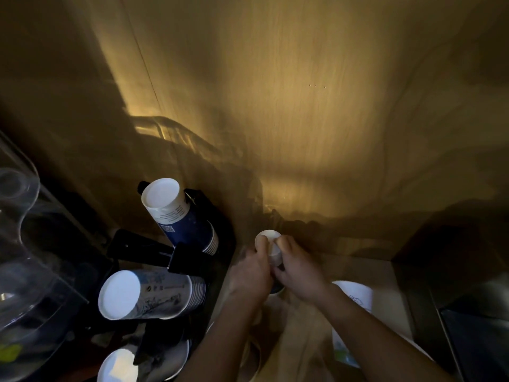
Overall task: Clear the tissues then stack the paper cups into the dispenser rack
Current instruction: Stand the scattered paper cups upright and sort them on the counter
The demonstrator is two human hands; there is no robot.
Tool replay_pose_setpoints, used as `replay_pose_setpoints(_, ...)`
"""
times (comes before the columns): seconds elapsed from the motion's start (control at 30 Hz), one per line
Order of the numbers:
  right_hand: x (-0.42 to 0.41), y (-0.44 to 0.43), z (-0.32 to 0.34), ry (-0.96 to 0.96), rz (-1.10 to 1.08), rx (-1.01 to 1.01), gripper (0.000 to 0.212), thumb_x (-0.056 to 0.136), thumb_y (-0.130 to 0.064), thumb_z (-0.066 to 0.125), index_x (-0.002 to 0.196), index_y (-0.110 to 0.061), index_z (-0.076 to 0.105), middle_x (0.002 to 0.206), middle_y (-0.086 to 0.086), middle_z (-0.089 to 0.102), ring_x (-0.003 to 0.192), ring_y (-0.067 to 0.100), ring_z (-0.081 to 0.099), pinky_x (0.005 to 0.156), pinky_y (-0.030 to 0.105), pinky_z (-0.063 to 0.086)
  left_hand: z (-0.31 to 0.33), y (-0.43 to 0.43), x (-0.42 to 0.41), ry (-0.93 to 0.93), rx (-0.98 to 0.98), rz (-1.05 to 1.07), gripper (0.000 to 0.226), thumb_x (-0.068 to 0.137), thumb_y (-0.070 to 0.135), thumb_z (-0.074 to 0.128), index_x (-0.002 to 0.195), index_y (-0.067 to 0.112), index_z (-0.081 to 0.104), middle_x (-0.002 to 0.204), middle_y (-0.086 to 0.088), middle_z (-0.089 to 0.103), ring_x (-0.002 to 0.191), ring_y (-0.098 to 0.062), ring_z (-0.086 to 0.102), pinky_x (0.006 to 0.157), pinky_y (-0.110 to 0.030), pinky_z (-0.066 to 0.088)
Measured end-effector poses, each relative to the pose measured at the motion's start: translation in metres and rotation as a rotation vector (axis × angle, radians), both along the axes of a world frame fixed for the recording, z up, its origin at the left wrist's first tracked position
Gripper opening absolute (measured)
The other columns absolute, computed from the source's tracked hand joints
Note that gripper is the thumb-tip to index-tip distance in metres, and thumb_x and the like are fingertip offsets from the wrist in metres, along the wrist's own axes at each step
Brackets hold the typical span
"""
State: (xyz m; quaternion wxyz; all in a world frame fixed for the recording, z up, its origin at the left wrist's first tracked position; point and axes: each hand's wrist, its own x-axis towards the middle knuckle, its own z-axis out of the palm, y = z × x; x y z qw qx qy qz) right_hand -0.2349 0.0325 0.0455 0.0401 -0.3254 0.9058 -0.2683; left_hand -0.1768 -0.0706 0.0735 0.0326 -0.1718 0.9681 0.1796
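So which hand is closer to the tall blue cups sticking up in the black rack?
Left. The left hand is just right of the blue cup stack, apart from it. The right hand is farther right, on the other side of the small white cup both hands hold.

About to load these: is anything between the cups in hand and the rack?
Nothing visible blocks the way. Both the left hand and right hand hold the cup stack, right of the dispenser rack, whose slots already hold cups.
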Motion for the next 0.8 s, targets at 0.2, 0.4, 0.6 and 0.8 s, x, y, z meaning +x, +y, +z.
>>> replay_pose_setpoints(0.2, 0.001, 0.011, 0.013, -0.029, 0.047, 0.043, 0.057, 0.084, -0.026, 0.058, 0.132, -0.018, 0.028, 0.139, 0.005, 0.035, 0.115, 0.027, 0.047, 0.086, 0.043, 0.048, 0.009, -0.003, -0.002, -0.059, -0.038, -0.064, 0.049, 0.088, 0.022, 0.052, 0.127, 0.016, 0.024, 0.118, -0.017, 0.056, 0.100, -0.035, 0.060, 0.066, -0.040, 0.041)
replay_pose_setpoints(0.4, 0.015, 0.053, 0.020, -0.030, -0.066, -0.039, 0.062, 0.085, -0.028, 0.057, 0.137, -0.021, 0.026, 0.140, 0.005, 0.037, 0.120, 0.027, 0.044, 0.095, 0.039, 0.042, 0.036, 0.020, 0.004, 0.093, -0.169, -0.103, 0.047, 0.088, 0.029, 0.052, 0.129, 0.012, 0.038, 0.126, -0.013, 0.051, 0.114, -0.031, 0.051, 0.088, -0.041, 0.044)
replay_pose_setpoints(0.6, 0.048, 0.115, 0.014, 0.074, -0.203, 0.007, 0.054, 0.086, -0.031, 0.054, 0.133, -0.024, 0.030, 0.133, 0.003, 0.045, 0.114, 0.025, 0.048, 0.089, 0.038, 0.041, 0.029, 0.074, 0.014, 0.208, -0.053, -0.317, 0.027, 0.084, 0.014, 0.048, 0.111, 0.012, 0.049, 0.116, -0.012, 0.056, 0.105, -0.030, 0.051, 0.085, -0.038, 0.040)
replay_pose_setpoints(0.8, 0.081, 0.166, -0.005, 0.040, -0.277, 0.139, 0.052, 0.083, -0.018, 0.052, 0.132, -0.019, 0.035, 0.132, 0.005, 0.047, 0.120, 0.023, 0.042, 0.099, 0.036, 0.031, -0.030, 0.104, 0.034, 0.055, -0.207, -0.659, 0.057, 0.085, 0.018, 0.049, 0.138, 0.021, 0.030, 0.142, -0.013, 0.038, 0.126, -0.030, 0.037, 0.099, -0.037, 0.031)
